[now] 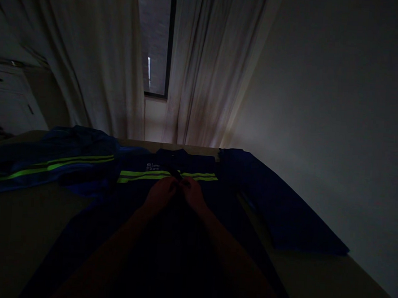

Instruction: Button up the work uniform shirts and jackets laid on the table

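Note:
A dark blue work jacket lies spread out flat, collar away from me, with yellow-green stripes across the chest and small white print on one side. At the middle of its chest, my left hand and my right hand are close together, fingers pinched on the front edge of the jacket. A bit of cloth rises between them. The dim light hides the fingertips, so I cannot make out any button or zip. The right-hand sleeve stretches out sideways toward the wall.
Another blue garment with yellow-green stripes lies bunched at the left. Everything rests on a dull brownish flat surface, whose edge shows at lower right. Curtains and a narrow window are behind, a pale wall at right, a white cabinet far left.

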`<action>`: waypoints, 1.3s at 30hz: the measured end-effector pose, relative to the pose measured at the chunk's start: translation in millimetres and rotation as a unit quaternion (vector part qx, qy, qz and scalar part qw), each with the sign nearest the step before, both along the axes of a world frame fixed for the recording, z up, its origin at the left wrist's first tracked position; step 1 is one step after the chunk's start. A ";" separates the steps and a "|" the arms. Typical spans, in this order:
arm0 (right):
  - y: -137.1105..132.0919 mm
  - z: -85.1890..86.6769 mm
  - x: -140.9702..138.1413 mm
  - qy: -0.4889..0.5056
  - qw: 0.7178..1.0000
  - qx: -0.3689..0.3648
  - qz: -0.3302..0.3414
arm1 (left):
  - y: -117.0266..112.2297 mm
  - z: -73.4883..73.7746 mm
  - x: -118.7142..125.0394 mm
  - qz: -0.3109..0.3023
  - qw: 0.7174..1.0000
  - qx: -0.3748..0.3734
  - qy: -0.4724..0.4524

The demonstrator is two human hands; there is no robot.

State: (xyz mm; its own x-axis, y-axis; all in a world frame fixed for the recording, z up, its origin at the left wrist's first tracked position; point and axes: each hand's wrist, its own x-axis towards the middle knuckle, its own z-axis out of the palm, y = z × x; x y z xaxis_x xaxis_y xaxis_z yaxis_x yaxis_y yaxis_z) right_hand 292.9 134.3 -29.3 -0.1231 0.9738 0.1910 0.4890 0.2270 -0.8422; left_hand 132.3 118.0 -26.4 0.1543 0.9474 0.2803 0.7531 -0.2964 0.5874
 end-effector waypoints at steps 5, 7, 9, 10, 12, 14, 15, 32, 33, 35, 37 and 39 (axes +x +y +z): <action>4.8 -5.1 -0.2 0.023 0.999 -0.042 -0.011 | -6.7 2.8 2.1 -0.010 0.998 0.003 0.058; 6.2 -6.4 1.1 0.026 0.999 -0.046 -0.004 | -10.2 3.9 3.0 -0.005 0.996 0.006 0.083; 6.5 -6.6 2.7 0.027 0.998 -0.048 0.006 | -13.3 4.7 4.2 -0.003 0.994 0.014 0.110; 6.1 -6.1 3.4 0.027 0.998 -0.047 0.011 | -14.5 4.9 4.8 -0.003 0.992 0.017 0.122; 4.2 -4.0 4.4 0.024 0.999 -0.040 0.018 | -15.3 4.3 5.5 -0.002 0.990 0.022 0.143; 1.4 -1.0 4.4 0.021 0.999 -0.025 0.018 | -13.9 2.8 5.5 0.004 0.987 0.024 0.159; -0.1 0.3 4.2 0.019 1.000 -0.015 0.015 | -12.5 1.9 5.2 0.007 0.986 0.024 0.165; -45.0 21.2 12.7 -0.228 0.964 0.029 0.132 | 6.6 -13.4 -12.5 0.054 0.981 0.054 0.180; -52.5 19.0 14.8 -0.242 0.961 0.028 0.127 | 11.6 -11.1 -13.5 0.064 0.982 0.056 0.171; -65.4 12.2 17.5 -0.250 0.963 0.025 0.100 | 19.2 -5.5 -14.2 0.082 0.982 0.062 0.156; -73.7 5.8 18.1 -0.234 0.969 0.022 0.072 | 21.5 0.0 -13.6 0.098 0.983 0.069 0.141; -76.5 2.7 17.5 -0.206 0.977 0.018 0.052 | 18.0 3.9 -12.2 0.098 0.984 0.070 0.133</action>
State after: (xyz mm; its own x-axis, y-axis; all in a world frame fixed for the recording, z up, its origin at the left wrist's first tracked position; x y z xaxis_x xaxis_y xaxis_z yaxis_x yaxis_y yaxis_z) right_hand 310.5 57.8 -26.6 -0.2952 0.9454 0.1379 0.7577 0.3196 -0.5690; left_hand 120.1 136.0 -22.5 0.0586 0.9214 0.3843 0.9256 -0.1943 0.3248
